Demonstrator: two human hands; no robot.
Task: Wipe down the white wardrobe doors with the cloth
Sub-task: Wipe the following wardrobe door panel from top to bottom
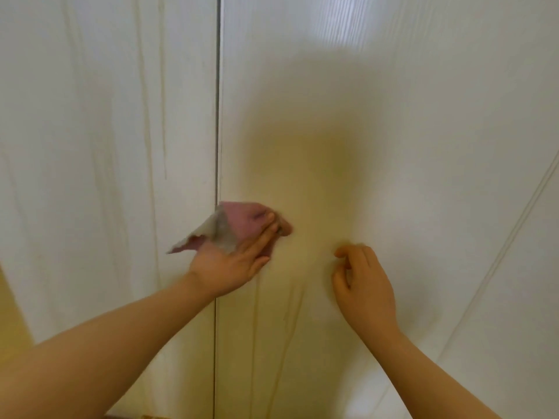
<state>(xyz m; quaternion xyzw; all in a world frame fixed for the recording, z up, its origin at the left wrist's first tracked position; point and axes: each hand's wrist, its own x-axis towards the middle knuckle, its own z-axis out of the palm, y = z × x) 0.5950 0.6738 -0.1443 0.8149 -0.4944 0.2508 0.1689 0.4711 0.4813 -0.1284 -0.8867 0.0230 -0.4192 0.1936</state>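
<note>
two white wardrobe doors (pixel 393 146) fill the view, meeting at a dark vertical seam (pixel 217 131) left of centre. the left hand (pixel 233 261) lies flat with fingers spread, pressing a pink cloth (pixel 242 225) to the right-hand door just beside the seam. the cloth is crumpled (one pale grey corner folds back and sticks out toward 8 o'clock). at 3 o'clock from it, apart, the right hand (pixel 363 282) is loosely curled and holds nothing.
</note>
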